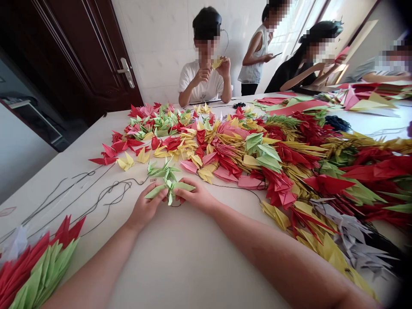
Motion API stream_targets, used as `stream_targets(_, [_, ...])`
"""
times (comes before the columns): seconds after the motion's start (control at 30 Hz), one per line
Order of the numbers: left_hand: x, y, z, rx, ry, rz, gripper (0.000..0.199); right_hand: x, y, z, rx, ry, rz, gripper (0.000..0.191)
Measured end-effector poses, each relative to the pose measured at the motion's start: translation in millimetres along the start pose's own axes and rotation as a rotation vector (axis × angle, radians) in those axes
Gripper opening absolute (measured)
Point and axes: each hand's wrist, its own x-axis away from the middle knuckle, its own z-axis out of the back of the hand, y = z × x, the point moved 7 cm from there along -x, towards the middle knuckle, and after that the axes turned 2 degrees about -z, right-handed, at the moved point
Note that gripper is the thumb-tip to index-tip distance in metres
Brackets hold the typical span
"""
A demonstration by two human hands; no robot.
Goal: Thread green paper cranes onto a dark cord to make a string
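A light green folded paper crane (pixel 170 185) is held between both hands above the white table. My left hand (pixel 149 201) pinches its left side near the middle, thumb on top. My right hand (pixel 193 194) closes on the crane's right side, by the base of the wing. More green cranes (pixel 163 170) lie just beyond the fingers. A dark cord (pixel 137 180) runs over the table to the left of my hands. Part of a thin cord shows under the crane; whether it passes through the paper I cannot tell.
A large heap of red, yellow, pink and green paper cranes (pixel 222 146) covers the far and right table. Strung red and green cranes (pixel 41 266) lie at lower left. Across the table a person (pixel 206 81) holds yellow paper; other people are at the right.
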Motion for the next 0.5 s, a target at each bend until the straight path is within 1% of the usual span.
stream_targets(0.2, [0.9,3.9,-7.6,0.015,-0.100,0.012,0.020,2.3,-2.6,-4.3,0.088,-0.051,0.035,0.025])
stream_targets(0.37, [0.8,3.4,-6.8,0.045,-0.083,0.030,0.020,2.7,-4.7,-4.4,0.039,-0.051,0.030,0.024])
stream_targets(0.5, [1.0,1.7,-6.9,0.048,-0.100,0.029,0.021,4.9,-8.0,-6.1,0.036,-0.056,0.018,0.022])
